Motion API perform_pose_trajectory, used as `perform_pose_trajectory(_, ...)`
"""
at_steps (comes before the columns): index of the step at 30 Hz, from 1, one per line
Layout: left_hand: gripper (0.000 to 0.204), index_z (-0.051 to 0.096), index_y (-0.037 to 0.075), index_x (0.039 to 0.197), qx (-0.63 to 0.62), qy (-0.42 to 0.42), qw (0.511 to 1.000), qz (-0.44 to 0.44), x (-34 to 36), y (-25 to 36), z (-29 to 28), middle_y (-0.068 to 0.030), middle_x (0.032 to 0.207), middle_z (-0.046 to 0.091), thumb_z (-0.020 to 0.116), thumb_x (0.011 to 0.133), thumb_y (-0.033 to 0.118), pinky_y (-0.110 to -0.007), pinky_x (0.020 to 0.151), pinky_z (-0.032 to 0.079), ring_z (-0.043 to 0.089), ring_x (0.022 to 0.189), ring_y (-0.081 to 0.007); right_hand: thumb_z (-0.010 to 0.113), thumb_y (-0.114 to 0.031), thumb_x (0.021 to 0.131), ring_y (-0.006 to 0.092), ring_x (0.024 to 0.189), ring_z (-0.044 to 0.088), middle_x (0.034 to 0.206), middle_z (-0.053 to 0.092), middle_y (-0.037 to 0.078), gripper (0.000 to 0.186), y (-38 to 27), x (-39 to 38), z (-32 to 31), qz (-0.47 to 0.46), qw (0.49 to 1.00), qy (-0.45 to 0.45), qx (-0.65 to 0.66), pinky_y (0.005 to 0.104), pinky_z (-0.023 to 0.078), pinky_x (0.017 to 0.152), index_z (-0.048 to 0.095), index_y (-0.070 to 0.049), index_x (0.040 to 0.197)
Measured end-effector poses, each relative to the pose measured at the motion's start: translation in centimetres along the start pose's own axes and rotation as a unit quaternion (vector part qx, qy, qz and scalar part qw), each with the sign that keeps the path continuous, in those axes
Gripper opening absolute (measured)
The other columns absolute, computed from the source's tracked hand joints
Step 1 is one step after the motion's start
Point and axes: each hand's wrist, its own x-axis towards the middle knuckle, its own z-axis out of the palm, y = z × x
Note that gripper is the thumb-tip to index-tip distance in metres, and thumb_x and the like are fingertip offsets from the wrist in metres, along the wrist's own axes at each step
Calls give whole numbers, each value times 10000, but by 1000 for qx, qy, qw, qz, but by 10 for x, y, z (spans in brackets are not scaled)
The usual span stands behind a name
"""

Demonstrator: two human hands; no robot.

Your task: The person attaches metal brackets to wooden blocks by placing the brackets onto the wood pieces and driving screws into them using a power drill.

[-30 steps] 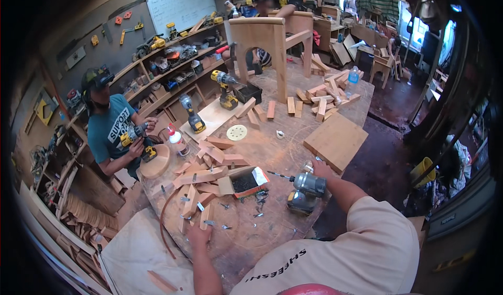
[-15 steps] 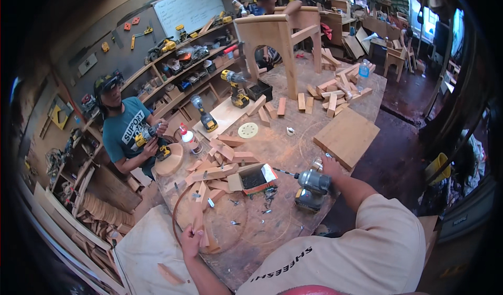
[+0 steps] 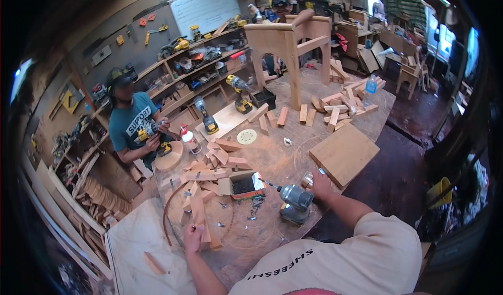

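At the bench's near left, my left hand (image 3: 193, 237) has its fingers closed at the edge of a pale wooden strip (image 3: 199, 216); what they pinch, if anything, is hidden. Out on the right, my right hand (image 3: 320, 186) is beside a cordless drill (image 3: 296, 196), its fingers curled by a small round piece (image 3: 307, 180). Whether they grip that piece cannot be made out. The drill's long bit points left, toward an opened cardboard box (image 3: 243, 189) of dark screws. Several small metal bits (image 3: 222, 205) lie loose between my hands.
Wood offcuts (image 3: 215, 159) heap beyond the box, near a glue bottle (image 3: 190, 139). A square wooden panel (image 3: 344, 154) lies at right. Farther off stand two drills (image 3: 239, 93) and a wooden chair frame (image 3: 292, 59). A co-worker (image 3: 133, 122) holds a drill at left; another is behind the frame.
The whole view has shifted a little, with the bench's near part sitting lower and farther left. Both my hands keep about the same places beside the strip and the drill.
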Motion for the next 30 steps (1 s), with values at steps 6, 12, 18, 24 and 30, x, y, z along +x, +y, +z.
perform_pose_trajectory(6,214,629,-7,1075,-17,7,999,39,-5,17,49,-33,945,661,648,890,100,-261,737,492,598,808,-94,780,-429,680,323,1163,523,1199,548,160,754,13,0,-7,-150,988,24,3,485,461,922,470,-53,1256)
perform_pose_trajectory(12,392,672,-31,935,442,129,887,29,-27,-5,51,-109,821,663,794,738,285,-349,653,483,616,714,-195,758,-522,743,391,1237,492,1312,515,257,892,33,33,-6,-219,963,-138,69,468,427,1017,413,11,1370)
perform_pose_trajectory(18,478,684,-52,936,458,178,864,-110,-95,-42,76,-244,978,673,764,694,352,-472,801,506,650,948,-388,728,-498,802,256,939,658,1051,675,197,861,68,182,-106,-220,921,-136,290,376,530,792,390,-16,1432)
perform_pose_trajectory(24,508,679,-46,923,603,293,741,-25,-121,-133,93,-293,1006,624,766,672,387,-513,822,496,621,929,-438,729,-478,808,322,1043,633,1235,590,273,944,13,284,-340,-324,910,47,255,376,491,921,296,36,1471)
perform_pose_trajectory(30,557,658,-60,974,589,333,737,-10,-120,-144,98,-303,1091,594,735,706,422,-537,890,473,572,1027,-481,751,-450,777,396,1143,599,1240,574,323,996,-29,352,-457,-229,962,145,3,408,497,954,247,82,1452)
